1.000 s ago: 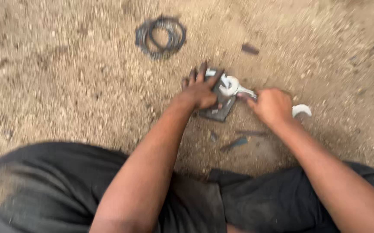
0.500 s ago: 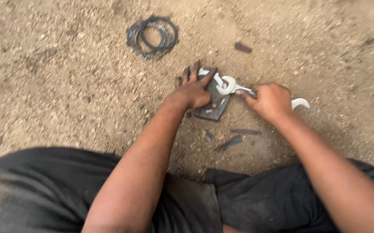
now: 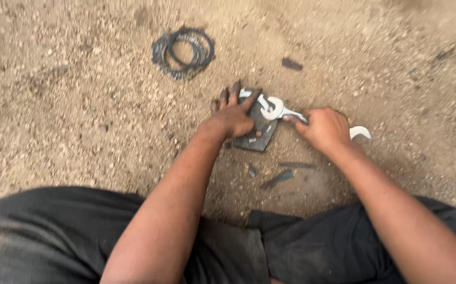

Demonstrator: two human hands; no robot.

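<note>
A dark flat metal plate (image 3: 262, 138) lies on the sandy ground. My left hand (image 3: 234, 111) presses down on it with fingers spread, and a short silver piece shows under the fingertips. My right hand (image 3: 324, 127) is closed round the shaft of a silver open-ended spanner (image 3: 276, 108). The spanner's near jaw sits on the plate's upper edge, close to my left fingertips. Its far jaw (image 3: 361, 131) sticks out past my right hand. Whatever the jaw grips is hidden.
A bundle of dark rings (image 3: 184, 46) lies on the ground at the upper left. Small dark scraps (image 3: 277, 179) lie below the plate, and another dark scrap (image 3: 291, 64) lies above it. My dark trousers (image 3: 54, 236) fill the bottom of the view.
Both hands stay on the plate and spanner. The spanner's shaft has swung a little, and the view has shifted slightly over the ground.
</note>
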